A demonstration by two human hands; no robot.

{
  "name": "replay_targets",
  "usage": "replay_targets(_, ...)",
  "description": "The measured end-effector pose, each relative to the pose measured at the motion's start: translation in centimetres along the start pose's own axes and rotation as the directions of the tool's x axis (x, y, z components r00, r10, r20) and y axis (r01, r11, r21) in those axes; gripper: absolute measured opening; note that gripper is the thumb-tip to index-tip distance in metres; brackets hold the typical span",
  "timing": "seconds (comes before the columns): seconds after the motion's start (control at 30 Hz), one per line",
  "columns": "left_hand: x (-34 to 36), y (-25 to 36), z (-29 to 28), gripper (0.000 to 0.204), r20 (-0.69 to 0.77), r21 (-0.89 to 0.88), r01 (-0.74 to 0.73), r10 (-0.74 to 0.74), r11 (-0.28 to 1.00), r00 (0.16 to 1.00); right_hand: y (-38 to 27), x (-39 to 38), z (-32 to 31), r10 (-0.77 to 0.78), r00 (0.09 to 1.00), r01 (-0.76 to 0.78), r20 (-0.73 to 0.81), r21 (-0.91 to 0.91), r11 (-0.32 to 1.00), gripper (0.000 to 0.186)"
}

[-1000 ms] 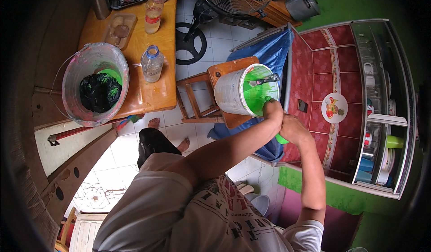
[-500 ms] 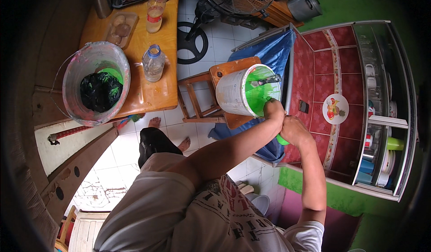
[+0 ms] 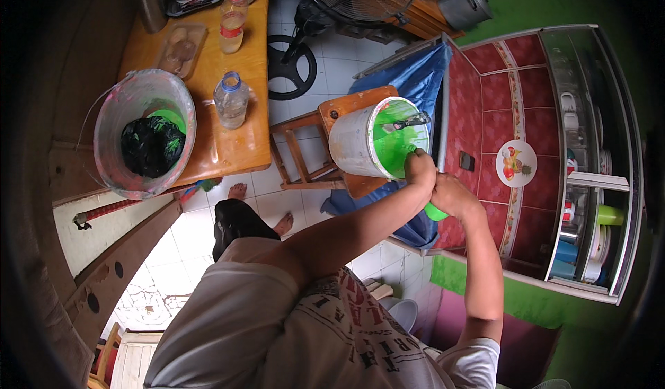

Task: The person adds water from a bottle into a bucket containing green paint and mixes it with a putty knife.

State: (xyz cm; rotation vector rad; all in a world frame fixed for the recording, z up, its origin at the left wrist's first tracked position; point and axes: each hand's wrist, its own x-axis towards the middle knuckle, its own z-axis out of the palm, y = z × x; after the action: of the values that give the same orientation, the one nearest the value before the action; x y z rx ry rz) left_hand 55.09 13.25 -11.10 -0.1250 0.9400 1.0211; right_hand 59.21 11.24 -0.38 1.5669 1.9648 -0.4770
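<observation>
A red tiled cabinet [image 3: 495, 105] with glass-fronted shelves fills the right side, its far end bent by the lens. Left of it stands an orange wooden table [image 3: 232, 139], smooth and glossy. On the table sits a large translucent bucket [image 3: 111, 129] holding a crumpled black bag smeared with green. Beside it stands a clear plastic bottle [image 3: 231, 100].

Between table and cabinet, a white paint bucket [image 3: 353, 143] rests tilted on a brown wooden stool [image 3: 308, 146], its inside coated in wet bright green paint.

The left hand [image 3: 420, 169] curls over the paint bucket's near rim, fingers closed on the edge. The right hand [image 3: 454, 196] is wrapped shut around a green handle [image 3: 436, 212], whose other end is hidden behind the hands. A dark tool lies across the bucket's far rim, too small to identify.
</observation>
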Motion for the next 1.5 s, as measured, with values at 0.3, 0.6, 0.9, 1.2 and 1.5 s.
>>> replay_targets(0.3,-3.4,2.4,-1.4,0.036,0.137,-0.277,0.129,-0.094,0.952,0.986,-0.7,-0.4,-2.0,0.131,0.982,-0.161,0.134,0.248,0.955,0.052)
replay_targets(0.6,-4.9,2.1,-2.8,0.047,0.262,-0.372,0.029,0.075,0.928,0.962,0.9,0.2,-0.4,0.107,0.987,-0.146,0.121,0.377,0.915,0.053)
replay_targets(0.9,-4.1,1.6,-2.9,0.041,0.270,-0.431,0.081,0.043,0.899,0.962,-0.2,-0.5,-0.8,0.107,0.985,-0.152,0.133,0.398,0.905,0.055)
replay_targets(1.2,-4.3,2.0,-2.8,0.026,0.241,-0.423,0.135,-0.032,0.896,0.970,0.7,-0.5,-0.1,0.153,0.975,-0.207,0.163,0.403,0.891,0.059)
replay_targets(1.5,-4.3,2.2,-2.7,0.021,0.219,-0.361,0.085,-0.004,0.929,0.976,1.2,-0.4,0.0,0.155,0.975,-0.203,0.157,0.371,0.906,0.057)
